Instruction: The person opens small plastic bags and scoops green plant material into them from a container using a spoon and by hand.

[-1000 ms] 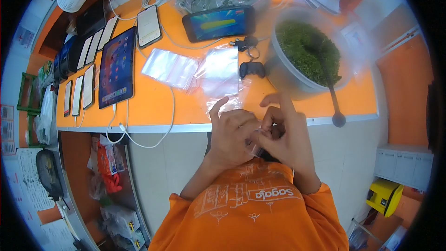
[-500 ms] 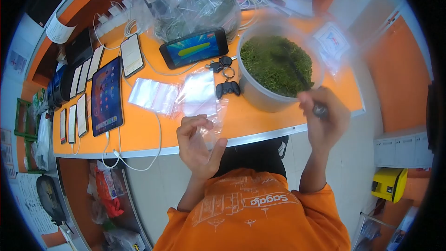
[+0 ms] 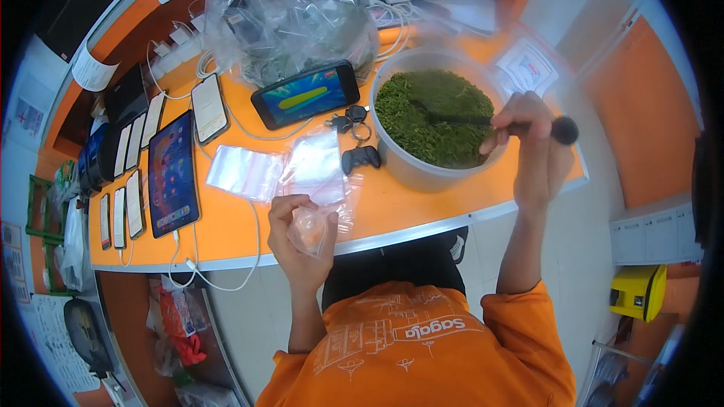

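Observation:
A translucent plastic tub (image 3: 420, 175) of fine, moss-like green plant matter (image 3: 445, 145) stands on the right of the orange table. My right hand (image 3: 532, 136), at the tub's right rim, grips a black long-handled utensil (image 3: 460, 118). The far end of this utensil reaches into the greens, so its head is hidden. In front of the table edge, my left hand (image 3: 296, 245) holds a small clear plastic bag (image 3: 308, 227) between thumb and fingers. Several flat zip bags (image 3: 315, 162) lie on the table just beyond that hand.
Beside the tub are keys (image 3: 348, 118) and a small black gamepad-shaped fob (image 3: 361, 158). A propped phone (image 3: 305, 94) plays a picture behind them. Left are a tablet (image 3: 173, 173) and several charging phones. A large clear bag (image 3: 290, 26) sits at the back.
My right hand has moved up and to the right, and the utensil now lies flatter across the greens. My left hand, still with the bag, has shifted slightly left.

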A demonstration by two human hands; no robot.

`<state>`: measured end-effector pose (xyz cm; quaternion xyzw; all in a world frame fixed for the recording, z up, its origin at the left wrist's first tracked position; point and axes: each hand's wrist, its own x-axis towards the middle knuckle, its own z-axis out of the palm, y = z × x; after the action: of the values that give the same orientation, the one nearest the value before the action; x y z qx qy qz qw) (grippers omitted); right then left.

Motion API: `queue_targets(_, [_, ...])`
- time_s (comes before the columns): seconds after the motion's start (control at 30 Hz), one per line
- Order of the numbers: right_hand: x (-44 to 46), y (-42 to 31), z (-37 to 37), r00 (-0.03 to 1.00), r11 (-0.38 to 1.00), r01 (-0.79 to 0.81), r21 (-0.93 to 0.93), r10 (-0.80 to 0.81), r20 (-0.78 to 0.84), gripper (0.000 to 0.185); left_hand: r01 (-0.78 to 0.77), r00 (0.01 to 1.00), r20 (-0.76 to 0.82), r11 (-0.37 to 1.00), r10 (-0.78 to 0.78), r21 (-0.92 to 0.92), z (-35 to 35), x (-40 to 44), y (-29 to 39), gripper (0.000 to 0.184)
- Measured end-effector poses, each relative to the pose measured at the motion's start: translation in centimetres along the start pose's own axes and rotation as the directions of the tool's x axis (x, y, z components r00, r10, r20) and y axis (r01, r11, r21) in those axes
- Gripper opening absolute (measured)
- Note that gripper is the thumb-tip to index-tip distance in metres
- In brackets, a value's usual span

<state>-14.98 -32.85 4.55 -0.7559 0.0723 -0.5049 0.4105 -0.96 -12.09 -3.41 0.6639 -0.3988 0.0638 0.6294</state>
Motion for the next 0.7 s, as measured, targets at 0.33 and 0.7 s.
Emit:
queue_targets(0.33, [0.4, 1.9, -0.2, 0.914, 0.978, -0.185, 0.096, 0.207, -0.35, 0.048, -0.02, 0.997, 0.072, 0.999, 0.018, 0.028, -0.1, 1.3, 0.9, 0.038])
queue_targets(0.7, [0.8, 2.8, -1.7, 0.825, 0.978, -0.152, 0.145, 0.206, -0.527, 0.039, -0.122, 0.988, 0.089, 0.992, 0.123, -0.021, 0.8, 4.7, 1.5, 0.035])
